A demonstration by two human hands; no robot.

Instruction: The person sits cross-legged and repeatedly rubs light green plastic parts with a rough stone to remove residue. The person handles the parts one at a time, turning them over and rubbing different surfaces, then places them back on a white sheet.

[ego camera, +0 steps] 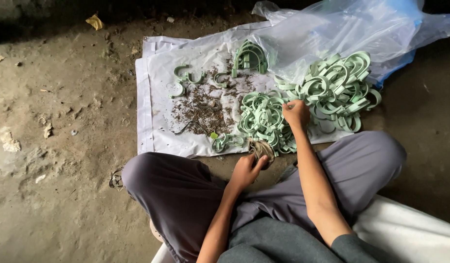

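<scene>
Clips [264, 119] under right grip [295, 113] (touching).

White sheet [159, 53] spread on dirt floor [64, 146], brown debris pile [203, 109] at its middle. Clear plastic bag [332, 29] far right, overlapping the sheet. Yellow leaf scrap [95, 22] far left. White cushion edge [415, 234] near right.

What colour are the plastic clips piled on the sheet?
Pale green plastic clips, seen in the head view.
</scene>
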